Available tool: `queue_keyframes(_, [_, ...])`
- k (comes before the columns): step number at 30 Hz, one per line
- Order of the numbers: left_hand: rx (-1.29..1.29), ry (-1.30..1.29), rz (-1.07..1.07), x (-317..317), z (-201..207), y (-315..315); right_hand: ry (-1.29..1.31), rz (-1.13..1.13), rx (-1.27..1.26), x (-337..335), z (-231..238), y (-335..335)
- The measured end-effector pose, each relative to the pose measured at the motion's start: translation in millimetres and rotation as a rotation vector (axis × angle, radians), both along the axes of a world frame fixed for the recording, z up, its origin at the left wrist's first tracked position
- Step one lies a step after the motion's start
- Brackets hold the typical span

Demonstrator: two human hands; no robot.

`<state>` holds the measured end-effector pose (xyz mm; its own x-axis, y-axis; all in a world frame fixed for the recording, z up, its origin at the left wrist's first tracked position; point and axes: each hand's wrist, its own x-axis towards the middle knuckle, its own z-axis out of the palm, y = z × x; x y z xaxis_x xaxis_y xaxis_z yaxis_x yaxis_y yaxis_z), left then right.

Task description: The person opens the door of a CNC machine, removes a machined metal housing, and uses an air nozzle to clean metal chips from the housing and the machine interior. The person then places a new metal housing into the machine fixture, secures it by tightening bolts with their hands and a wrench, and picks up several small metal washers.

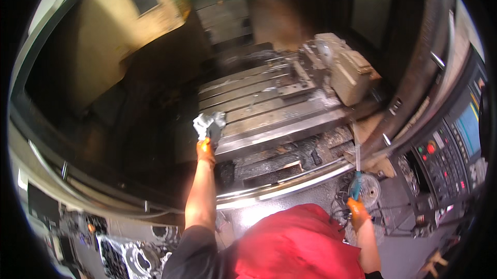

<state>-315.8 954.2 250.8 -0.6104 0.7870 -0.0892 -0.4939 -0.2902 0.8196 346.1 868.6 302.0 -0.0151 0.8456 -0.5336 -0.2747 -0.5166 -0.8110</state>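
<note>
My left hand (pixel 205 150), in an orange glove, reaches forward over the near left corner of the slotted machine table (pixel 243 102). Its fingers are closed round a silvery metal part (pixel 209 122) with an uneven outline and a darker side. At the right, my right hand (pixel 357 213), also gloved in orange, grips a blow gun (pixel 355 185) with a teal body. The gun's long thin nozzle points away from me, past the right end of the table. Exact finger positions on both things are small and blurred.
A fixture (pixel 297 79) and a blocky tan unit (pixel 349 74) stand on the table's right. Metal chips lie in the trough (pixel 269 162) below. A control panel (pixel 445 167) is at the right; metal castings (pixel 140 258) sit lower left. The door sill (pixel 284 186) crosses before me.
</note>
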Motion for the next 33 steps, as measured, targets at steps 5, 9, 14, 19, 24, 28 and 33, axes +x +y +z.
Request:
queue_keyframes(5, [-0.130, -0.172, 0.093, -7.7, 7.6, -6.3, -0.218, 0.926, 0.157, -62.6, 32.1, 38.1])
queue_keyframes(9, [-0.075, -0.337, 0.044, -34.8, 25.8, -30.9, -0.522, 1.163, 0.061, -184.0, 94.2, 59.3])
queue_keyframes(14, [-0.119, -0.477, 0.151, -62.6, 12.3, -41.1, -0.718, 1.143, -0.022, -243.8, 117.6, 66.5])
queue_keyframes(19, [0.105, -0.550, 0.106, -60.4, -1.9, -65.2, -0.836, 1.238, 0.048, -264.5, 124.6, 59.6])
queue_keyframes(24, [0.274, -0.502, -0.044, -63.6, 16.2, -73.8, -0.885, 1.351, 0.174, -268.0, 119.3, 70.6])
queue_keyframes(28, [0.359, -0.328, -0.057, -44.6, 59.7, -82.3, -0.395, 1.354, 0.135, -210.5, 78.2, 81.8])
queue_keyframes(33, [0.450, -0.261, -0.071, 31.1, 174.9, -116.9, -0.496, 0.681, 0.176, -154.6, 47.4, 89.4])
